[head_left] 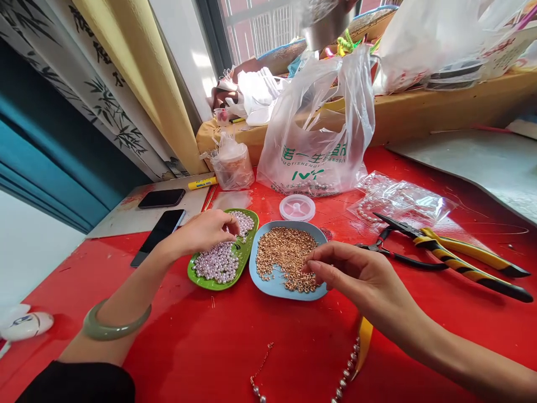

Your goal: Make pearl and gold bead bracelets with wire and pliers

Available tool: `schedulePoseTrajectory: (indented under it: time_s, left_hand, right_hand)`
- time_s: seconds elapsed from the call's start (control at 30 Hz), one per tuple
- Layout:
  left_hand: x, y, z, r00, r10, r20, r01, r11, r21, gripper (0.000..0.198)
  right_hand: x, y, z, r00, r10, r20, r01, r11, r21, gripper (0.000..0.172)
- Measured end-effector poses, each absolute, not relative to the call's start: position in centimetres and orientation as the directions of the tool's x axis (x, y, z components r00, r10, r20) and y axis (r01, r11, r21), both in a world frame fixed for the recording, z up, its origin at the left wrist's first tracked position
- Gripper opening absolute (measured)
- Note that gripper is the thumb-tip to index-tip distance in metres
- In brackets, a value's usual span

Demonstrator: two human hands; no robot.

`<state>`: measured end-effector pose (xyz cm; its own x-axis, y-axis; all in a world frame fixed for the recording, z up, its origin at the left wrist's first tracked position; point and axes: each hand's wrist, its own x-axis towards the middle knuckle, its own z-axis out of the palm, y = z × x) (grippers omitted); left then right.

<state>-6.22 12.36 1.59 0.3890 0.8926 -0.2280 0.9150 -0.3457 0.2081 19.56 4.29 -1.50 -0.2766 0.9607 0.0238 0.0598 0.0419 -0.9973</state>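
Observation:
My left hand (213, 230) is over a green tray (250, 246) of pearly lilac beads (218, 262), its fingertips pinched together; whatever sits between them is hidden. A pale green bangle (117, 331) circles that wrist. At the right edge of a light blue tray (268, 286), my right hand (348, 270) has thumb and forefinger closed over gold-coloured beads (287, 252). What those fingers hold is too small to name. Below the trays lie a fine chain (262, 366) with pearly beads at its end and a strand of pearly beads (347, 369), beside a yellow strip (363, 341).
Pliers with yellow-black handles (461, 263) and red-black cutters (415, 261) lie at the right. Behind the trays are a round plastic lid (297, 208), a plastic carrier bag (312, 151) and a clear packet (403, 198). Two phones (161, 198) rest at the left, near a yellow tube (203, 183).

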Motion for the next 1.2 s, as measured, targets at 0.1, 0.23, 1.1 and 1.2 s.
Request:
schedulePoseTrajectory:
  time_s: [0.1, 0.23, 1.1, 1.2]
  left_hand:
    - [-6.1, 12.3, 1.4, 0.420, 0.880, -0.221, 0.900, -0.372, 0.228, 0.016]
    - [-6.2, 12.6, 0.7, 0.425, 0.880, -0.210, 0.897, -0.380, 0.224, 0.016]
    - [-5.4, 12.6, -0.5, 0.384, 0.909, -0.162, 0.906, -0.337, 0.254, 0.018]
    - [-5.4, 12.8, -0.6, 0.383, 0.909, -0.164, 0.906, -0.336, 0.257, 0.016]
  right_hand:
    - [19.6, 4.2, -1.2, -0.254, 0.966, 0.050, 0.098, 0.077, -0.992, 0.013]
    - [19.8, 4.0, -0.9, -0.226, 0.971, 0.077, 0.121, 0.106, -0.987, 0.013]
    - [20.2, 4.9, -0.8, -0.131, 0.973, 0.192, 0.142, 0.210, -0.967, 0.011]
    - [20.1, 4.8, -0.9, -0.118, 0.983, 0.139, 0.122, 0.153, -0.981, 0.012]
